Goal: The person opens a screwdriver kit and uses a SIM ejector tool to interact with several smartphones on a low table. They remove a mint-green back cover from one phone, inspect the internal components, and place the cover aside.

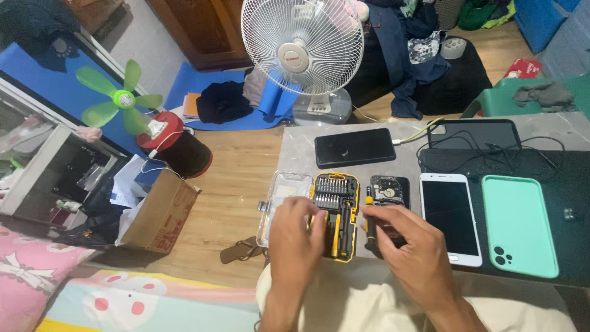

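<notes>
My left hand point(296, 237) rests on the left side of a yellow and black screwdriver bit set point(337, 203), its fingers curled over the tray. The set's clear lid point(284, 192) lies open to the left. My right hand point(402, 240) grips a black screwdriver point(370, 218) beside the bit set, over an opened phone point(389, 189) with its insides showing. A white phone point(450, 216) lies face up to the right of that hand.
A mint green phone case point(519, 224) lies on a dark mat point(553, 169). A black phone point(354, 147), a tablet point(474, 133) and cables lie farther back on the grey table point(295, 147). A white standing fan point(302, 46), a cardboard box point(163, 212) and a small green fan point(123, 98) are on the floor.
</notes>
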